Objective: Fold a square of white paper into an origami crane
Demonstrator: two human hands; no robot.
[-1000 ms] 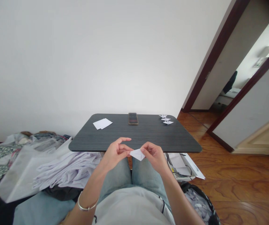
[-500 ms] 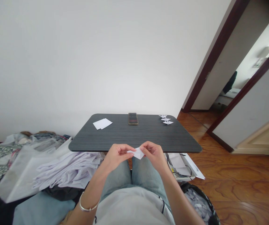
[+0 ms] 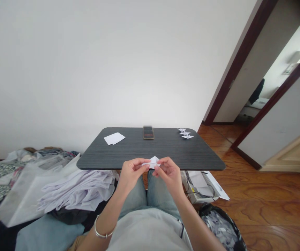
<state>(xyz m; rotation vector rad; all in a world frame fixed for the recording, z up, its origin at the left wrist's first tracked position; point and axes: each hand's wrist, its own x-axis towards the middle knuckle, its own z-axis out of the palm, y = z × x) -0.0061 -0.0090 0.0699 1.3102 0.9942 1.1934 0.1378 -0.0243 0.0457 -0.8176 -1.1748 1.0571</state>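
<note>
Two hands pinch a small folded paper (image 3: 153,162), the left hand (image 3: 131,173) and right hand (image 3: 170,175) both closed on it at the fingertips, just above the near edge of the surface (image 3: 165,148). Farther back lie three origami birds (image 3: 185,134), loose sheets (image 3: 114,138) and a phone (image 3: 148,132); white cloth (image 3: 79,191) sits lower left, a bin (image 3: 222,226) lower right.

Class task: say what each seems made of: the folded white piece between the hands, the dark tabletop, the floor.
The folded white piece looks like thin matte paper, with sharp creases. The dark tabletop seems laminate or painted board: grey, faintly streaked, low sheen. The floor looks like varnished wood, glossy with swirling grain, perhaps veneer.
</note>
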